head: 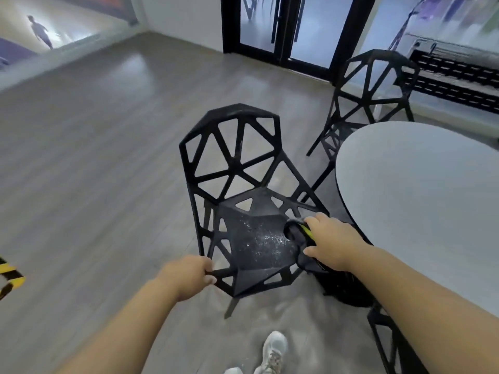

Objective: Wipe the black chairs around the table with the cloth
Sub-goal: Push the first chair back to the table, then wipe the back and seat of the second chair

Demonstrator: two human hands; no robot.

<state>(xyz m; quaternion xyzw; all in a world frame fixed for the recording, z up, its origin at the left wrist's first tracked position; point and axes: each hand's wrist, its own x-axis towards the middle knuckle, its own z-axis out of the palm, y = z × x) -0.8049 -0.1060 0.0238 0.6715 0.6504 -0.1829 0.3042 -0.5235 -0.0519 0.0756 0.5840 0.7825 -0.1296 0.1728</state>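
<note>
A black chair (232, 163) with a lattice of triangular holes stands in front of me, its back away from me. Its seat (256, 247) glistens with wet specks. My left hand (189, 276) grips the near left edge of the seat. My right hand (330, 242) holds a dark grey cloth (295, 233) with a yellow stripe against the right side of the seat. A second black chair (372, 85) stands farther off at the round grey table (415, 184).
Part of a third black chair (388, 344) shows at the lower right, by the table's dark base. Wood-look floor (94, 171) stretches to the left. Black-framed glass doors (280, 28) stand at the back. My white shoe (272, 352) is below.
</note>
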